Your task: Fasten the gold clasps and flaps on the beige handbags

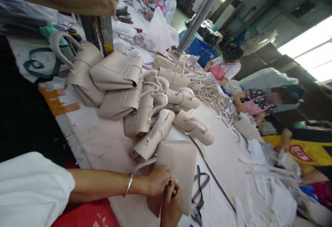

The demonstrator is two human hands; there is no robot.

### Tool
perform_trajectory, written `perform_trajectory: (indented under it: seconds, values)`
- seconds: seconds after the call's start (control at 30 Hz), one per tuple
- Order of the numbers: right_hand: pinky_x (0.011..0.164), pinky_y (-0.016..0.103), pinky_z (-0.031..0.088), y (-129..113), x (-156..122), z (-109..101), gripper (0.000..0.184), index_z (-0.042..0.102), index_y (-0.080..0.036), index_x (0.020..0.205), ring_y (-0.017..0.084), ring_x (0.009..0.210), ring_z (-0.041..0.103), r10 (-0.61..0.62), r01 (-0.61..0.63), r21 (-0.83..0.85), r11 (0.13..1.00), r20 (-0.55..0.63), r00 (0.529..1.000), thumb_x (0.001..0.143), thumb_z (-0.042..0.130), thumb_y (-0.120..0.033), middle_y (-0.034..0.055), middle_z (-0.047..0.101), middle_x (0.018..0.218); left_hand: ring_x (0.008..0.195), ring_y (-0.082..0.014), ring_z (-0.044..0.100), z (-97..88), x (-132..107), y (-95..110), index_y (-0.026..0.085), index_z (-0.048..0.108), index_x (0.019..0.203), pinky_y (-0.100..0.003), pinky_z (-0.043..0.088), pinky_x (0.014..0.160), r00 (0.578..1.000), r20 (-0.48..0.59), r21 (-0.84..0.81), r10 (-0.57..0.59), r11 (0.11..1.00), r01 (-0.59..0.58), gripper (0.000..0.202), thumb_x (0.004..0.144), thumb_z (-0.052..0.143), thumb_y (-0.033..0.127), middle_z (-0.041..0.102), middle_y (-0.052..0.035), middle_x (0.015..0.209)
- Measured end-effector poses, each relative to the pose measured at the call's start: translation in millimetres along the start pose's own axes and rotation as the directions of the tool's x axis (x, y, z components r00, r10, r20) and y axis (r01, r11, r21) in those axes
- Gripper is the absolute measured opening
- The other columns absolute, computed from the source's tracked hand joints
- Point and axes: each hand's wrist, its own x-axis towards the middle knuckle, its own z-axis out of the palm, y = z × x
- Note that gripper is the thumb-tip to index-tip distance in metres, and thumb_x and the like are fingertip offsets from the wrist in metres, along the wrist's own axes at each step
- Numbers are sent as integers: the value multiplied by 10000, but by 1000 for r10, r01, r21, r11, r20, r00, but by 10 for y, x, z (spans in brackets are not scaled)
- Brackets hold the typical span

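Note:
A beige handbag (181, 161) lies flat on the white worktable (103, 144) right in front of me. My left hand (157, 180), with a bangle on the wrist and a white sleeve behind it, is closed and presses on the bag's near edge beside its pale handle strap (141, 166). My right hand (171, 208) comes up from the bottom edge, closed around a small dark and gold tool (173, 187) whose tip touches the bag. The two hands are touching each other.
Several finished beige handbags (135, 92) are heaped just beyond my hands. Cream cords (206, 90), a thin brown strap (210, 171) and white scraps (269, 171) lie to the right. Other workers (259, 102) sit along the far side. An orange-taped table edge (58, 104) runs at left.

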Motion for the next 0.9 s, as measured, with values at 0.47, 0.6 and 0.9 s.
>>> perform_trajectory:
  seconds: [0.47, 0.6, 0.9]
  values:
    - [656, 372, 525, -46, -360, 30, 252, 522, -277, 993, 262, 792, 654, 304, -312, 78, 947, 100, 947, 912, 408, -487, 51, 657, 882, 731, -146, 584, 183, 62, -90, 155, 653, 901, -217, 432, 585, 994, 64, -143, -86, 985, 95, 141, 768, 609, 139, 662, -55, 878]
    - [549, 281, 517, 54, -359, -11, 284, 528, -237, 925, 166, 532, 588, 526, -606, 465, 645, 305, 794, 890, 457, -509, -45, 554, 567, 649, -130, 554, 175, 103, -94, 139, 647, 895, -218, 419, 539, 989, 91, -178, -119, 975, 134, 153, 754, 601, 100, 655, -64, 871]
    - [637, 197, 552, 264, -367, 64, 360, 616, -248, 899, 86, 653, 594, 605, -592, 799, -106, 524, 600, 629, 800, -398, -48, 627, 740, 817, -183, 588, 95, 146, -141, 164, 648, 853, -262, 449, 669, 984, 130, -246, -126, 957, 155, 143, 719, 614, 129, 651, -46, 879]
